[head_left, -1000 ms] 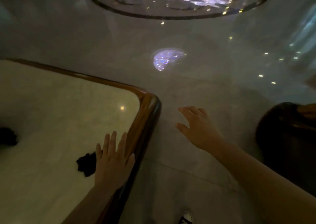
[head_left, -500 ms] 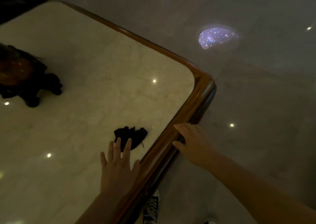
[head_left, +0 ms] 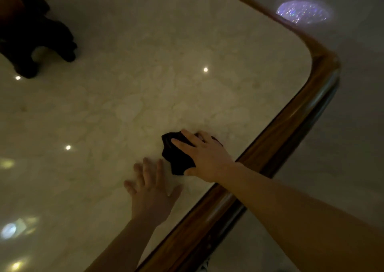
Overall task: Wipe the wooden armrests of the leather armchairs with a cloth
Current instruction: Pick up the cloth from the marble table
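Since the frame half a second earlier, the right hand (head_left: 204,157) has been brought off the wooden edging and over the marble, and it is now laid on top of the black cloth (head_left: 176,157), while the view has been shifted so that the table corner sits further up and to the right. The cloth is found on the table (head_left: 145,84), crumpled, near the wooden rim (head_left: 291,126) and on the near side of the top. It is covered in part by the right hand: the fingers (head_left: 180,144) are spread across its upper folds and the thumb is pressed against its lower edge, so that it is loosely clutched rather than lifted; whether a firm pinch is made cannot be told. The left hand (head_left: 150,192) is held flat and empty, fingers splayed, on the marble just beside the cloth and not touching it. A dark carved object (head_left: 31,33) is stood at the far left of the top, well apart from both hands. Small ceiling lights are mirrored in the polished marble, and a sparkling violet patch (head_left: 302,11) is reflected on the glossy floor (head_left: 353,126) beyond the corner. No armchair can be made out.
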Tool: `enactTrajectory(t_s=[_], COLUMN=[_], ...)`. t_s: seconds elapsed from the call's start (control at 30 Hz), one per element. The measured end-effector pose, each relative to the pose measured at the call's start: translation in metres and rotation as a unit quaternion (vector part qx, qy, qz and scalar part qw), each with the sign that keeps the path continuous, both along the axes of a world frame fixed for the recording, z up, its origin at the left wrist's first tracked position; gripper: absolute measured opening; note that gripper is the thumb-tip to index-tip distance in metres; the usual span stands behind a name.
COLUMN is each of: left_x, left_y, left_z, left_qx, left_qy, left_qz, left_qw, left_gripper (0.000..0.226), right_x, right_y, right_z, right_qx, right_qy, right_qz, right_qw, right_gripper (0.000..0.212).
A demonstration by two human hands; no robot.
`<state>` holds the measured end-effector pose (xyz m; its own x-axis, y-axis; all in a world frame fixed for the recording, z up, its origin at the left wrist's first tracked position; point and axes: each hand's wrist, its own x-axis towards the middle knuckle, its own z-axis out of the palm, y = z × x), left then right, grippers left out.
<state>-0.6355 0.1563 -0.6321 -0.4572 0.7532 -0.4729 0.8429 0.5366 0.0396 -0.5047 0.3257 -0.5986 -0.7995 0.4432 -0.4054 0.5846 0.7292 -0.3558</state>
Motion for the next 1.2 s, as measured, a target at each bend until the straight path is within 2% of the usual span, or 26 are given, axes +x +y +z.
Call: enactTrajectory(t_s=[0.07, 0.17, 0.37, 0.53, 0.7, 1.0, 1.2], left_x=[0.001, 0.004, 0.004, -0.002, -0.001, 0.031, 0.074], left_y=[0.001, 0.002, 0.004, 0.017, 0.038, 0.063, 0.086], left_z=[-0.005, -0.005, 0.0, 0.014, 0.058, 0.189, 0.266], left_qx=[0.001, -0.011, -0.035, -0.052, -0.03, 0.058, 0.118], left_qy=[0.009, 0.024, 0.03, 0.012, -0.013, -0.023, -0.051], left_qz=[-0.002, -0.012, -0.022, -0.015, -0.021, -0.119, -0.206], left_qw=[1.0, 1.0, 0.999, 0.998, 0.999, 0.991, 0.97], left_gripper=[0.098, 0.099, 0.095, 0.098, 0.088, 0.079, 0.078], right_x=[-0.008, -0.013, -0.012, -0.002, 0.023, 0.109, 0.179], right_y=[-0.001, 0.002, 0.007, 0.005, 0.002, -0.022, -0.054], right_z=[-0.013, -0.017, -0.008, 0.015, 0.069, 0.201, 0.281], right_qx=[0.047, 0.091, 0.016, -0.004, -0.005, 0.01, 0.034], right_qy=[-0.025, -0.006, 0.035, 0.087, 0.143, 0.178, 0.22], right_qz=[0.046, 0.043, -0.063, -0.151, -0.212, -0.379, -0.499], right_qw=[0.998, 0.995, 0.997, 0.985, 0.967, 0.908, 0.837], right_gripper=[0.087, 0.068, 0.045, 0.039, 0.035, 0.036, 0.037])
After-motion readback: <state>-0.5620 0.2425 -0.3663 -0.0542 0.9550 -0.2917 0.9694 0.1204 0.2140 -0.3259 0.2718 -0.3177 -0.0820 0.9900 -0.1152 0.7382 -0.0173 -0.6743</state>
